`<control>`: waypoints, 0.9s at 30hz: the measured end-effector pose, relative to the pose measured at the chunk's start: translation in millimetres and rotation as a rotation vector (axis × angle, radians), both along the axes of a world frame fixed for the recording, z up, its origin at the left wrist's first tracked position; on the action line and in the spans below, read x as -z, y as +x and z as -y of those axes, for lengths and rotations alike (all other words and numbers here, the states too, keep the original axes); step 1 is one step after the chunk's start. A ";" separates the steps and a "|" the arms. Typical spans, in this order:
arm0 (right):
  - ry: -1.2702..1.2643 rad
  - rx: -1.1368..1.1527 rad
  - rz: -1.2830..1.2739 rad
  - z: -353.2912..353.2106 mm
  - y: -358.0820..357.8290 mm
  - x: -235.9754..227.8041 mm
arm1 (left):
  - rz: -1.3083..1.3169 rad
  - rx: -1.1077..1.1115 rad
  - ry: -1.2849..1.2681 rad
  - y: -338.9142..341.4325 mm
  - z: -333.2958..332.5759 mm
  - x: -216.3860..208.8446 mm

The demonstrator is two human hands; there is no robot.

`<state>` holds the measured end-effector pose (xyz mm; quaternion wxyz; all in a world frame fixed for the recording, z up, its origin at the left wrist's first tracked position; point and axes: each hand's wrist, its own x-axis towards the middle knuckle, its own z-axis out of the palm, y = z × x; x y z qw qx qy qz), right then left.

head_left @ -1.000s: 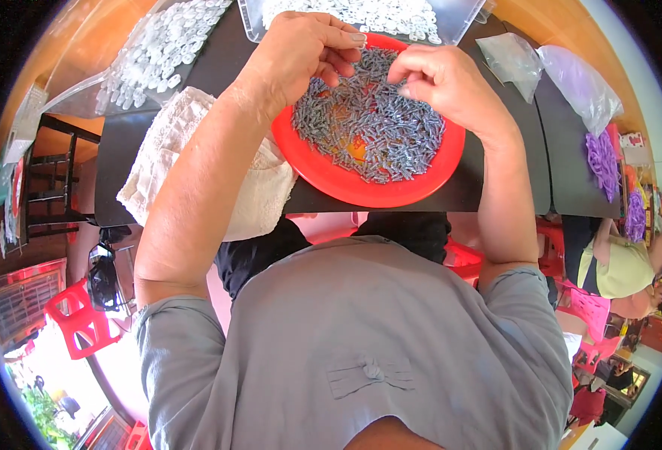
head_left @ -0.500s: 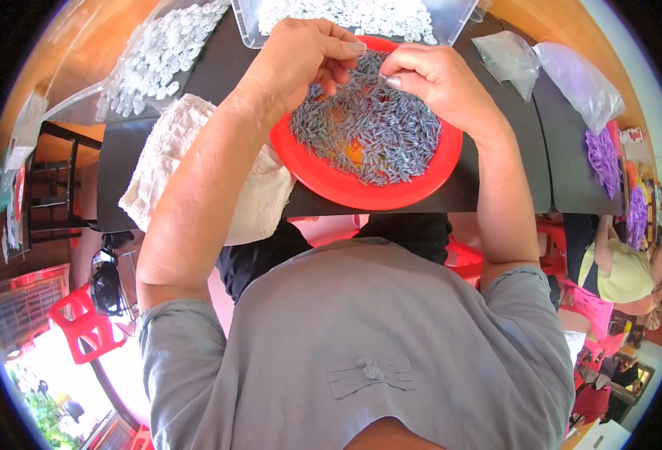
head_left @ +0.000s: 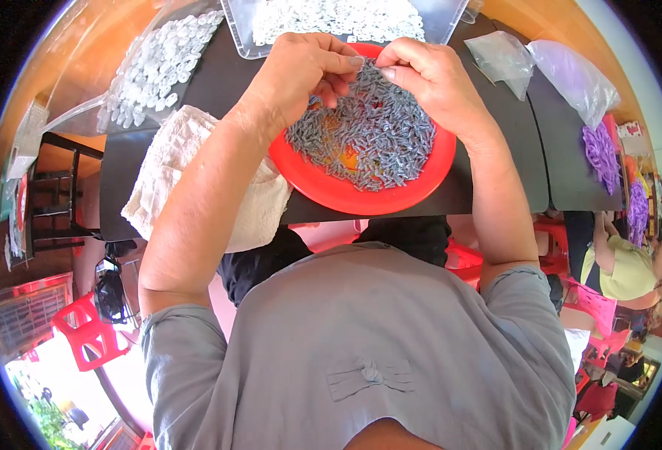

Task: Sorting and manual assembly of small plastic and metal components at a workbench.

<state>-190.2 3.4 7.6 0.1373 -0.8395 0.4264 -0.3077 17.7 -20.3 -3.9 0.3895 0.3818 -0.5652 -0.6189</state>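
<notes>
Both hands are raised over the far part of a red plate [head_left: 331,199], their fingertips close to each other. The plate bears a heap of small grey-blue, shiny tube-like pieces [head_left: 391,139]. My left hand [head_left: 305,71] has its thumb and forefinger pinched together, the other fingers curled below. My right hand [head_left: 432,75] makes a similar pinch, thumb against forefinger. Whatever sits in either pinch is too small to make out. Behind the hands, a clear plastic tub [head_left: 242,43] contains many small white, translucent pieces [head_left: 338,19].
A cream cloth [head_left: 173,169] lies under my left forearm. Beyond it, a clear bag [head_left: 83,112] spills white pieces [head_left: 158,64]. Clear plastic bags [head_left: 503,60] and purple strands [head_left: 601,157] lie to the right on the dark table [head_left: 511,161]. Another person [head_left: 620,262] sits far right.
My two hands have drawn slightly closer at the fingertips, both still pinched. The whole view has shifted a little, with the plate and tub appearing slightly to the left.
</notes>
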 end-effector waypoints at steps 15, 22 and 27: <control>-0.311 0.037 -0.024 -0.9 9.4 6.8 | -0.086 -0.029 0.020 -6.8 -4.6 0.4; -0.249 -0.021 -0.015 -1.2 2.7 5.2 | -0.131 -0.086 -0.007 0.0 -0.2 0.3; 0.068 -0.139 -0.204 -9.6 1.6 -7.2 | -0.132 -0.118 -0.036 4.0 4.3 3.7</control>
